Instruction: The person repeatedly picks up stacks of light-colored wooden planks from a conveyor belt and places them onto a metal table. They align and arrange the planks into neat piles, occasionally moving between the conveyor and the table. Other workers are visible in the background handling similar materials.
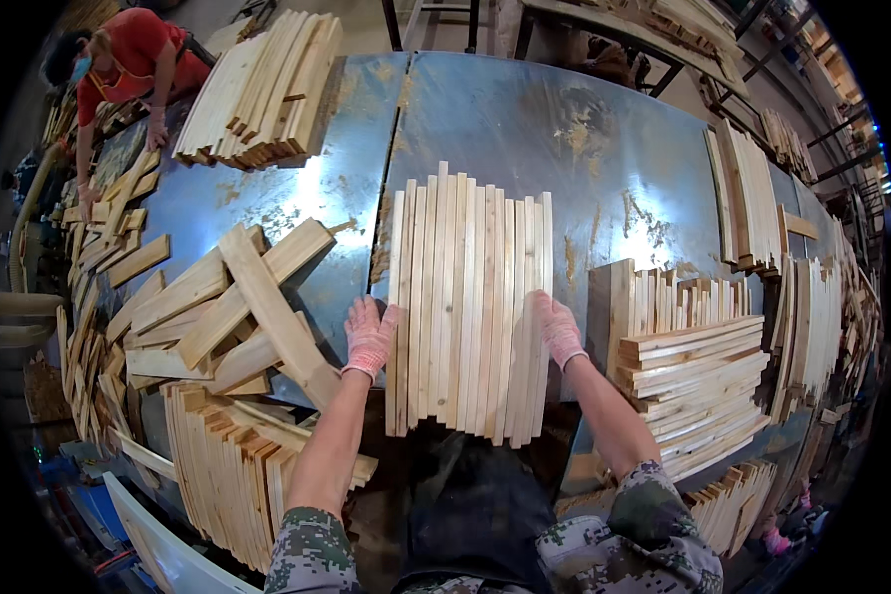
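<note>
A row of narrow wooden slats (470, 307) stands on edge, side by side, in front of me on the metal table. The slat ends are uneven at top and bottom, with one sticking out farthest at the far side. My left hand (370, 337), in a pink knit glove, presses against the row's left side. On the opposite side, my gloved right hand (556, 330) grips the row, its fingertips over the outer slats. Both hands clasp the slats between them, and the near ends overhang the table's front edge.
Loose boards (238, 297) lie crisscrossed at left, with a slat stack (233, 475) below them. More stacks stand at far left (262, 89) and right (698, 381). A seam crosses the metal table (505, 119). A co-worker in red (144, 59) handles wood at far left.
</note>
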{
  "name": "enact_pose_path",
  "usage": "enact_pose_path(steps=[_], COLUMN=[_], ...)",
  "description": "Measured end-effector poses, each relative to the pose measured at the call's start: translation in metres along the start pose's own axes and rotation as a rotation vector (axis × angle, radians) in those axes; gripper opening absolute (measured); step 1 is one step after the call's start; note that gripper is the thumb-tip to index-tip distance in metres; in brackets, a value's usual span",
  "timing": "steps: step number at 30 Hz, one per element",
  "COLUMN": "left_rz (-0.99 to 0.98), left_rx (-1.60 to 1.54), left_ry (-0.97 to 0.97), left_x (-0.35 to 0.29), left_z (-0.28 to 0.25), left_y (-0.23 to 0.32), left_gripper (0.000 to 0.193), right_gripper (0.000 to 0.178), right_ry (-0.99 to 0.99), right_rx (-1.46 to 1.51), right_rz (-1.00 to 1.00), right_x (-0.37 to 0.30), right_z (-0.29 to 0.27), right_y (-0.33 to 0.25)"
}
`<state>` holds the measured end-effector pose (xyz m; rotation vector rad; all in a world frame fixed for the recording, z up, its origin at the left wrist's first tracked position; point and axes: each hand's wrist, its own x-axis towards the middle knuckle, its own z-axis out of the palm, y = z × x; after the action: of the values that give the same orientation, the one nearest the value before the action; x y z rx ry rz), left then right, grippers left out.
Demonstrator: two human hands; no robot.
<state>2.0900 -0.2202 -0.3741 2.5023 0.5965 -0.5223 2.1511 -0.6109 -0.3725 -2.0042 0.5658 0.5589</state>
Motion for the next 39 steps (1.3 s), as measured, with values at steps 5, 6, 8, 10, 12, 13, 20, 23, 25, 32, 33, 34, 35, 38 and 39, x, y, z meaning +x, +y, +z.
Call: enact_pose_path(steps=[5, 6, 8, 10, 12, 13, 20, 23, 25, 32, 33, 34, 35, 38, 39], left_rz=[0.036, -0.052, -0.012, 0.118, -0.036, 0.028, 0.141, 0.126, 0.116, -0.002, 0.008, 0.026, -0.040, -0.035, -0.076], left_rx=[-0.348, -0.729, -1.185, -1.288, -1.271, -1.273, -0.982, -1.067, -1.090, -1.247, -1.240, -1.257, -1.293, -1.417, -1.454], left_ry=[-0.019, -0.153, -0.325, -0.379, -0.342, -0.273, 0.076, 0.211, 0.314, 0.756, 0.838, 0.958, 1.022, 1.145, 1.204], left_x=[0.001, -0.007, -0.014, -0.014, -0.047, -0.058, -0.153, -0.212, -0.253, -0.439, -0.467, -0.502, -0.544, -0.659, -0.694], left_z=[0.001, 0.005, 0.006, 0.025, -0.032, -0.034, -0.053, -0.079, -0.100, -0.124, -0.122, -0.120, -0.120, -0.112, -0.106], left_y=[0.043, 0.043, 0.036, 0.013, 0.076, 0.081, 0.048, 0.026, 0.008, -0.086, -0.104, -0.118, -0.128, -0.170, -0.182], left_gripper=[0.075, 0.071, 0.067, 0.075, 0.092, 0.099, 0.113, 0.111, 0.109, 0.115, 0.115, 0.114, 0.112, 0.109, 0.108], right_gripper=[0.078, 0.077, 0.075, 0.074, 0.072, 0.072, 0.060, 0.065, 0.067, 0.057, 0.056, 0.055, 0.053, 0.047, 0.046], right_ry=[0.112, 0.180, 0.192, 0.105, 0.034, 0.004, -0.308, -0.456, -0.526, -0.651, -0.691, -0.740, -0.823, -0.996, -1.059], right_rx=[-0.352, -0.365, -0.314, -0.224, 0.046, 0.192, 0.502, 0.538, 0.593, 0.211, 0.181, 0.147, -0.004, -0.160, -0.148], right_rz=[0.095, 0.051, 0.027, 0.088, 0.150, 0.093, -0.092, -0.184, -0.209, -0.550, -0.633, -0.709, -0.729, -0.831, -0.849], right_x=[0.000, 0.000, -0.004, -0.009, 0.010, 0.019, -0.058, -0.080, -0.168, -0.282, -0.309, -0.335, -0.367, -0.482, -0.518], right_z=[-0.001, 0.001, 0.009, -0.005, -0.017, -0.017, -0.021, 0.004, 0.018, 0.121, 0.143, 0.167, 0.172, 0.207, 0.222], right_y=[-0.038, -0.029, -0.033, -0.052, -0.025, -0.003, -0.040, -0.049, -0.110, -0.179, -0.183, -0.183, -0.197, -0.183, -0.172])
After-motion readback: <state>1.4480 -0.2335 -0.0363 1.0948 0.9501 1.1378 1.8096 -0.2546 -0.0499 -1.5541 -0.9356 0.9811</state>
